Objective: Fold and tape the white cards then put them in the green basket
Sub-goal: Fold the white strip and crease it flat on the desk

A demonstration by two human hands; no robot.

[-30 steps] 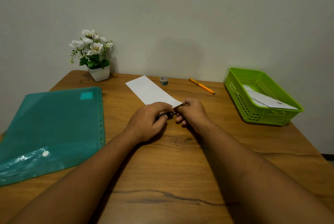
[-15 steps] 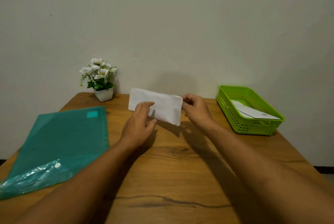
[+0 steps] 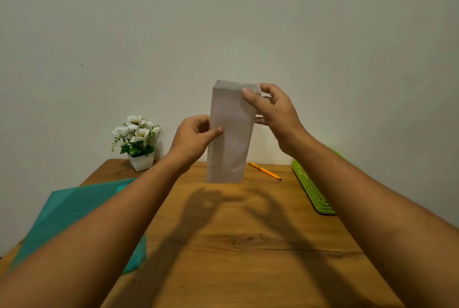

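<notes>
A folded white card (image 3: 229, 143) hangs upright in the air above the wooden table (image 3: 248, 245), its long side vertical. My left hand (image 3: 192, 137) pinches the card's left edge about halfway down. My right hand (image 3: 272, 111) pinches its upper right corner, thumb in front. The green basket (image 3: 311, 193) sits at the table's right side; my right forearm hides most of it and its contents. The tape roll is hidden from view.
An orange pen (image 3: 264, 171) lies on the table behind the card. A white pot of white flowers (image 3: 137, 143) stands at the back left against the wall. A teal plastic folder (image 3: 82, 211) lies at the left, partly under my left forearm.
Both hands lifted the card from the table and turned it from lying sideways to standing upright in the air. The camera tilted up, so more wall shows.
</notes>
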